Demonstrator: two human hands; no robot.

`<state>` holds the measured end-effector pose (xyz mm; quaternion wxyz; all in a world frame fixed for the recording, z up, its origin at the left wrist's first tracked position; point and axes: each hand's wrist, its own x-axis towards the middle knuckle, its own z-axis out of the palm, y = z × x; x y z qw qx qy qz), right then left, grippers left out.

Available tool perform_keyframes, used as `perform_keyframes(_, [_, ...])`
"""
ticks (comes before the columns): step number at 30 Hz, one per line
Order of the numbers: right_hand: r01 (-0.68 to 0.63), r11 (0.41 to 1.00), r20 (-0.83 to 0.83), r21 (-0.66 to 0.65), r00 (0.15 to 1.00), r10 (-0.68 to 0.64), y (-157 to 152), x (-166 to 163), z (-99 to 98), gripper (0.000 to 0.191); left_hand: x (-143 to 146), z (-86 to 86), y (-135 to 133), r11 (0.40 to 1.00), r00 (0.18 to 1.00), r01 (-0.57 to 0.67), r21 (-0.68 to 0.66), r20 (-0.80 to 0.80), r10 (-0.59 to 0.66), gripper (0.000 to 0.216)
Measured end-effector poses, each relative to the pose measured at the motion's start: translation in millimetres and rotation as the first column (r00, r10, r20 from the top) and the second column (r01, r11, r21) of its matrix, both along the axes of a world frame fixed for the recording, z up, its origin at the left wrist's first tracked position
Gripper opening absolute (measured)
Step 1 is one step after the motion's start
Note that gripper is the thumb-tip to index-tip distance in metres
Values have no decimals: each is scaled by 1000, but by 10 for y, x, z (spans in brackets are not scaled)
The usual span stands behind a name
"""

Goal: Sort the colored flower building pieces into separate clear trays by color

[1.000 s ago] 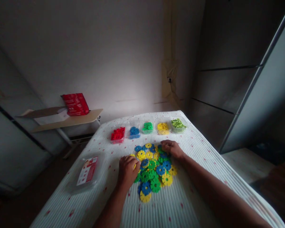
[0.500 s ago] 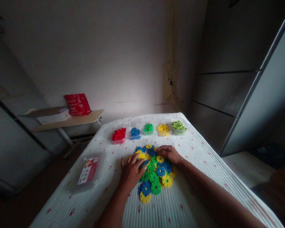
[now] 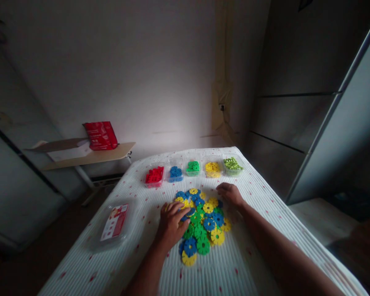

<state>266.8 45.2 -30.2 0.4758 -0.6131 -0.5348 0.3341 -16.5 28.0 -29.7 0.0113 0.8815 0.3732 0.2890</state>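
Note:
A pile of flower-shaped plastic discs (image 3: pixel 200 224) in blue, green and yellow lies in the middle of the bed-like surface. My left hand (image 3: pixel 172 224) rests at the pile's left edge, its fingers spread over a few discs. Just past the pile's upper right side is my right hand (image 3: pixel 231 194), palm down and clear of most discs. Its fingers are bent and close together, and whatever they may hold is hidden beneath them.
Along the far side stand clear tubs of red pieces (image 3: pixel 154 176), blue pieces (image 3: pixel 175 173), green pieces (image 3: pixel 193 167), yellow discs (image 3: pixel 213 169) and light green pieces (image 3: pixel 232 163). A labelled plastic lid or box (image 3: pixel 114 224) lies left. Beyond are a red bag (image 3: pixel 101 135) and side table (image 3: pixel 120 151).
My right hand has moved right and slightly away, off the top of the pile, uncovering yellow discs there. My left hand has hardly moved, with its fingers drawn slightly closer.

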Motion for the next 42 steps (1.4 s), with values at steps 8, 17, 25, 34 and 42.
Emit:
perform_keyframes(8, [-473,877,78,-83,875,479,-266,215,-25,29,45,-5,-14,997,999,43,-63,6,-43,23])
perform_keyframes(17, [-356,926,636,-123,688,349,-405,-85,45,30,59,-24,-13,996,995,59,-73,87,-52,10])
perform_keyframes(25, [-339,934,363,-108,861,355,-404,-50,13,24,71,-42,-7,994,993,57,-90,104,-47,8])
perform_keyframes(34, [-237,971,-175,-44,958,226,-410,12,117,31,52,-33,38,999,989,4,-35,150,2,18])
perform_keyframes(42, [-219,975,22,-30,975,219,-375,30,70,24,22,-45,64,999,983,-33,-11,183,34,21])
